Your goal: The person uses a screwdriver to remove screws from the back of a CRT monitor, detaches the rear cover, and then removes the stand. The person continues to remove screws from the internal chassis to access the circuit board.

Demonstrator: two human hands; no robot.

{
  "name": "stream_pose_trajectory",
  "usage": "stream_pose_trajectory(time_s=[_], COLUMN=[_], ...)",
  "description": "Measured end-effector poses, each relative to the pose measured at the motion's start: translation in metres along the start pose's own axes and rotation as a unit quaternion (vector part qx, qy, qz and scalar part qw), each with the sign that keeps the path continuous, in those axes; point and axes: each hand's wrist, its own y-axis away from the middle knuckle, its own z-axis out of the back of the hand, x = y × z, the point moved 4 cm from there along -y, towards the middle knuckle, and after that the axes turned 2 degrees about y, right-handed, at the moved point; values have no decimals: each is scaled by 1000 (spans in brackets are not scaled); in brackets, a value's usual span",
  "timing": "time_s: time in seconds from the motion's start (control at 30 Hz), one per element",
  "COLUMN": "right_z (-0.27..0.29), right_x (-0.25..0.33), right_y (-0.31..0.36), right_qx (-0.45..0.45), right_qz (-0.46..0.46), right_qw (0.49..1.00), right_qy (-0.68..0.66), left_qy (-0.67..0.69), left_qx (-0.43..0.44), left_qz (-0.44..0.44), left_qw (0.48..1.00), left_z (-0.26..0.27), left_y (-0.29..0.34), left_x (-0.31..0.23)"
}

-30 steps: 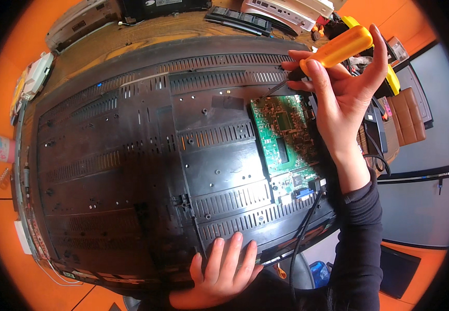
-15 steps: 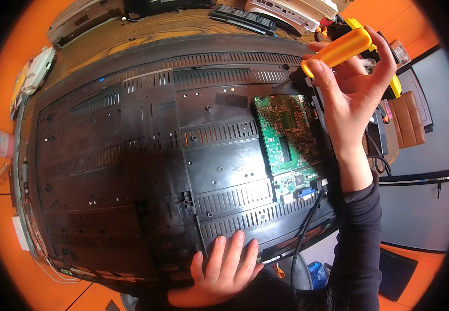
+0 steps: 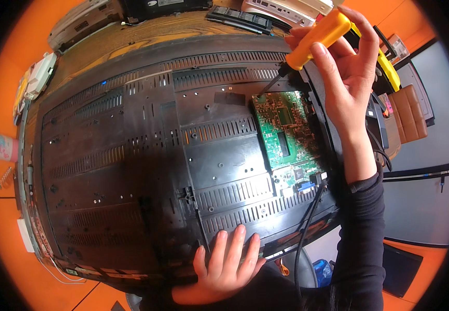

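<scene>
A screwdriver with a yellow handle is gripped between the thumb and fingers of my right hand. Its dark shaft slants down and left, with the tip at the upper left corner of a green circuit board. Whether the tip sits on a screw there is too small to tell. The board lies on the right part of a large black slotted plastic panel, which looks like a television's back. With fingers spread, my left hand rests flat on the panel's near edge and holds nothing.
A black cable plugs into the board's near side and hangs over the panel's front edge. Electronics, including a white device and dark slotted bars, lie along the wooden table's far side. A brown padded object is at right.
My right hand and the screwdriver have shifted left and slightly up, and the handle stands steeper. My left hand stays spread on the panel.
</scene>
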Motion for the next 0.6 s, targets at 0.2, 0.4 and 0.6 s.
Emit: stream_pose_trajectory(time_s=[0.2,0.4,0.6], right_z=[12,9,19], right_x=[0,-7,-15], right_y=[12,3,8], right_qx=[-54,24,-57], right_qz=[17,-8,-47], right_qw=[986,999,997], right_qy=[158,27,-35], left_qy=[1,-4,-5], left_qx=[-14,-12,-15], left_qz=[8,3,4], left_qw=[1000,1000,1000], left_z=[0,-1,0], left_y=[0,1,-1], left_x=[0,0,0])
